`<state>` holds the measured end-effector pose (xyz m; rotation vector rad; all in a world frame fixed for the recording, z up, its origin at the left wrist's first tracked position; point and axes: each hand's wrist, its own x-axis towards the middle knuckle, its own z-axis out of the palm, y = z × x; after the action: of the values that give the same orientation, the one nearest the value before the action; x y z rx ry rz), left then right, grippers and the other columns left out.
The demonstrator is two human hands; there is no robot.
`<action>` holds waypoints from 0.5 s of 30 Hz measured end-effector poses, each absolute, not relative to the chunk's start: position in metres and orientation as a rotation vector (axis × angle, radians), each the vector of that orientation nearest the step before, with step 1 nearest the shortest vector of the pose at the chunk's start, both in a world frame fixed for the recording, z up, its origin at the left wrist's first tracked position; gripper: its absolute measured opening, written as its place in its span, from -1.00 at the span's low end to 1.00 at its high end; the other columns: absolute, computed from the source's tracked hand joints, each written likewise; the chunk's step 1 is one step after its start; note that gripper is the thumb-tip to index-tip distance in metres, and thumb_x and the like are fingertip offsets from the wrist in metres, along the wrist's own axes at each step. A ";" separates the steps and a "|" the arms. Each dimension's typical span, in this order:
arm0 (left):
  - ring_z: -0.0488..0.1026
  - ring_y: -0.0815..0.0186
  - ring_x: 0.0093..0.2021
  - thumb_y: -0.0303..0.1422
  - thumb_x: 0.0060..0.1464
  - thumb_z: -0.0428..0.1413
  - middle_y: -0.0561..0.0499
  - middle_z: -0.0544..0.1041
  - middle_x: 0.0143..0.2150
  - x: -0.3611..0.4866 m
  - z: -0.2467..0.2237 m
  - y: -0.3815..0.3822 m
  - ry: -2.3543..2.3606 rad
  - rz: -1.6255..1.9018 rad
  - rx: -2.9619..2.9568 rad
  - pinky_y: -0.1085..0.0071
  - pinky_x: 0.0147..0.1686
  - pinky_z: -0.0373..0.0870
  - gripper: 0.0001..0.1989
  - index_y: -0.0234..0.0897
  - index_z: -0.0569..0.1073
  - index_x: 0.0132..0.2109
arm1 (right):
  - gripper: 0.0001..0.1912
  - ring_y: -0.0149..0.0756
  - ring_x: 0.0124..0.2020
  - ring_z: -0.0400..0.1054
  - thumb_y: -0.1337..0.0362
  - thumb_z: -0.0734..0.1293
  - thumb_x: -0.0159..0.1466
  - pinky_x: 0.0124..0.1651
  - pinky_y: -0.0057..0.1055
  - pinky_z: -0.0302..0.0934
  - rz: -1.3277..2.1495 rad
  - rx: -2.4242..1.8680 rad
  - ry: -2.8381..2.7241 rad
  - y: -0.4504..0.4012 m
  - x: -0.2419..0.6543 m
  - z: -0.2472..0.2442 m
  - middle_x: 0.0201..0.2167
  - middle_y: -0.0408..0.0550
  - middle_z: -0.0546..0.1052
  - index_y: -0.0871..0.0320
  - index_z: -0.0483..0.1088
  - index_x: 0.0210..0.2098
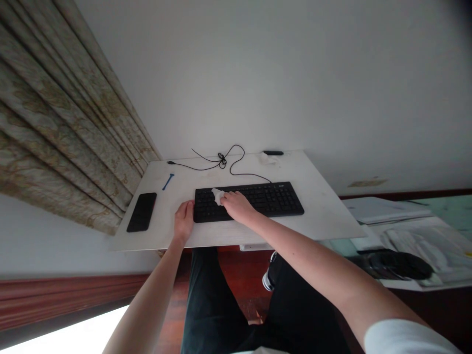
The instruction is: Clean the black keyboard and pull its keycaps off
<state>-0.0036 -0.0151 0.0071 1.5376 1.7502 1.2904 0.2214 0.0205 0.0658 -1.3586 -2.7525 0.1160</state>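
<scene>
A black computer keyboard [267,200] lies on a white desk board [324,211], with its cable [236,164] looping across the far side. My right hand [238,206] is pressed on the keys, with a white tissue [217,196] bunched under its fingers. My left hand [183,220] rests against the keyboard's left end and front edge, its fingers close together. A black smartphone [141,212] lies face up to the left of that hand. A small blue plastic tool [168,182] lies beyond the phone.
A patterned curtain [62,123] hangs along the board's left side, and a white wall [258,73] rises behind it. A small black stick [273,153] and a white scrap [266,158] lie at the far edge. Papers [416,241] and a black object [398,264] sit lower right.
</scene>
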 end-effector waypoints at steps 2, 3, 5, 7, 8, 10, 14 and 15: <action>0.55 0.13 -0.02 -0.03 0.32 -0.10 -0.15 0.62 -0.08 -0.004 0.007 -0.015 1.743 1.288 1.536 0.17 0.13 0.42 -0.52 -0.27 0.56 -0.04 | -0.67 -0.10 -0.04 0.40 0.48 0.14 0.40 -0.01 -0.21 0.17 0.101 -1.387 -2.751 0.020 0.232 0.066 -0.05 0.17 0.57 0.25 0.54 -0.08; 0.55 0.13 -0.02 -0.03 0.32 -0.10 -0.15 0.62 -0.08 -0.004 0.007 -0.015 1.739 1.288 1.535 0.18 0.13 0.42 -0.51 -0.28 0.56 -0.04 | -0.67 -0.10 -0.04 0.40 0.48 0.15 0.40 -0.01 -0.20 0.18 0.087 -1.399 -2.751 0.020 0.238 0.066 -0.05 0.16 0.57 0.25 0.54 -0.09; 0.55 0.13 -0.02 -0.03 0.32 -0.11 -0.15 0.62 -0.08 -0.004 0.007 -0.015 1.735 1.285 1.535 0.17 0.13 0.42 -0.51 -0.28 0.56 -0.04 | -0.67 -0.10 -0.05 0.41 0.48 0.15 0.40 -0.01 -0.19 0.18 0.058 -1.413 -2.752 0.018 0.250 0.066 -0.05 0.15 0.57 0.24 0.54 -0.10; 0.54 0.13 -0.01 -0.02 0.32 -0.11 -0.15 0.62 -0.08 -0.004 0.005 -0.014 1.737 1.283 1.538 0.17 0.14 0.41 -0.50 -0.28 0.56 -0.05 | -0.67 -0.10 -0.05 0.41 0.49 0.15 0.39 0.00 -0.18 0.18 0.035 -1.420 -2.746 0.016 0.262 0.066 -0.05 0.14 0.57 0.23 0.54 -0.10; 0.54 0.13 -0.01 -0.02 0.32 -0.11 -0.15 0.62 -0.08 -0.005 0.005 -0.014 1.738 1.283 1.541 0.17 0.14 0.41 -0.50 -0.29 0.56 -0.05 | -0.67 -0.10 -0.05 0.41 0.49 0.15 0.38 0.00 -0.18 0.19 0.024 -1.424 -2.743 0.016 0.269 0.066 -0.04 0.14 0.57 0.22 0.54 -0.10; 0.54 0.14 -0.01 -0.01 0.32 -0.11 -0.15 0.62 -0.07 -0.005 0.003 -0.013 1.743 1.283 1.546 0.17 0.14 0.41 -0.49 -0.29 0.56 -0.05 | -0.67 -0.10 -0.05 0.41 0.48 0.15 0.38 0.00 -0.18 0.19 -0.002 -1.437 -2.732 0.014 0.283 0.065 -0.05 0.12 0.57 0.20 0.54 -0.10; 0.54 0.15 -0.02 -0.01 0.32 -0.11 -0.14 0.62 -0.08 -0.007 -0.001 -0.012 1.753 1.279 1.558 0.18 0.13 0.42 -0.49 -0.28 0.56 -0.04 | -0.69 -0.10 -0.07 0.41 0.46 0.17 0.37 -0.04 -0.21 0.20 -0.073 -1.494 -2.721 0.012 0.317 0.062 -0.07 0.10 0.57 0.18 0.54 -0.13; 0.55 0.15 -0.02 -0.01 0.32 -0.12 -0.14 0.62 -0.08 -0.007 -0.001 -0.012 1.754 1.278 1.562 0.18 0.13 0.42 -0.49 -0.28 0.56 -0.04 | -0.70 -0.10 -0.07 0.42 0.45 0.18 0.37 -0.06 -0.22 0.20 -0.089 -1.514 -2.719 0.012 0.326 0.061 -0.07 0.10 0.57 0.18 0.54 -0.13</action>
<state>-0.0072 -0.0123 -0.0013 1.5620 1.7536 1.2777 0.3264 0.0117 0.0612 -1.5142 -2.7192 -0.0891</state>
